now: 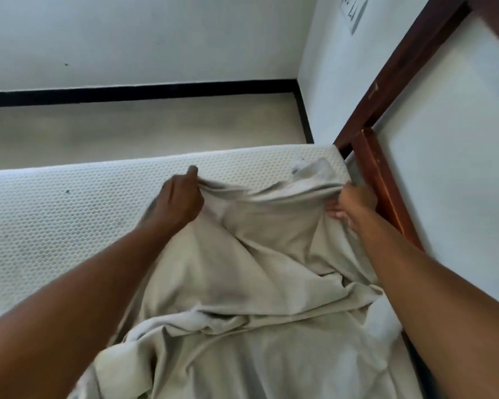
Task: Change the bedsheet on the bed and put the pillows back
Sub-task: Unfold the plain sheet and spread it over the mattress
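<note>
**Observation.** The bedsheet (pixel 242 272), pale beige, lies bunched on the right part of the mattress (pixel 55 214), beside the wooden headboard (pixel 386 182). The left part of the mattress is bare, its quilted cover exposed. No pillows are in view.

**Hands.** The left hand (pixel 179 198) grips the sheet's leading edge in a closed fist, thumb up. The right hand (pixel 355 204) pinches the same edge just beside the headboard rail, fingers curled into the cloth. The two hands are well apart. The edge sags slightly between them, close to the mattress's far corner.

**Orientation.** The held edge runs crosswise, roughly parallel to the far edge of the mattress. The long axis of the gathered cloth runs from the person outward toward that far corner, in heavy folds.

**Risks, as judged.** The step appears to be drawing the edge over the far corner. Whether this sheet goes on or comes off cannot be told.
- The bulk of the cloth lies crumpled beneath the arms. If the person's weight rests on it, a pull would stall or jerk the edge out of one hand.
- The right hand works in the narrow gap at the headboard. Knuckles could scrape the wood, or cloth could snag there.
- An uneven pull would set the sheet askew, leaving the left side short.
</note>
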